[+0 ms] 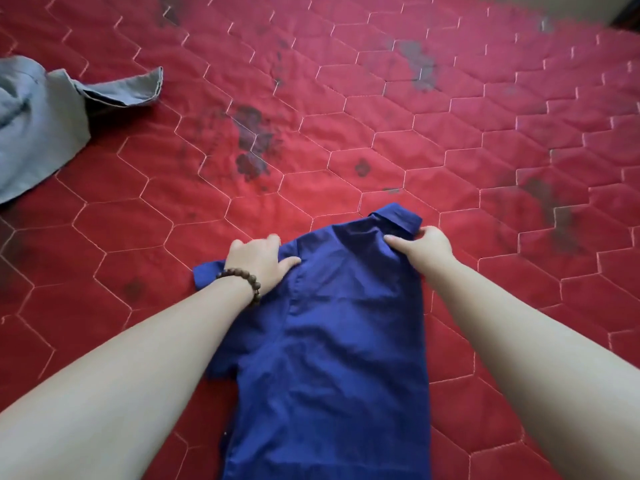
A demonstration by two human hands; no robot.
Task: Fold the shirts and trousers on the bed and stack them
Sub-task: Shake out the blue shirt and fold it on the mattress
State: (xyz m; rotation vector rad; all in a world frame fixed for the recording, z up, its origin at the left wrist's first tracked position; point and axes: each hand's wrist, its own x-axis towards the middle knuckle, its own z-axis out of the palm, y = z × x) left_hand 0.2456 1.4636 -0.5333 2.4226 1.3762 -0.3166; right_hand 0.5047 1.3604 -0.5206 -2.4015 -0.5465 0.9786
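Blue shirt (332, 341) lies flat on the red quilted bed (381, 133), collar farthest from the person. Left hand (258, 263) pinches the shoulder by the sleeve; right hand (424, 245) grips the cloth beside the collar, fingers curled. Grey garment (41, 123) lies crumpled far left, well apart.

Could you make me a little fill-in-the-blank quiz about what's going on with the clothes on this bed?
1. Both hands grip a shirt coloured ____.
2. The quilt beneath it is ____.
3. The beaded bracelet sits on the ____ wrist.
4. The right hand holds the shirt beside its ____.

Missing words: blue; red; left; collar
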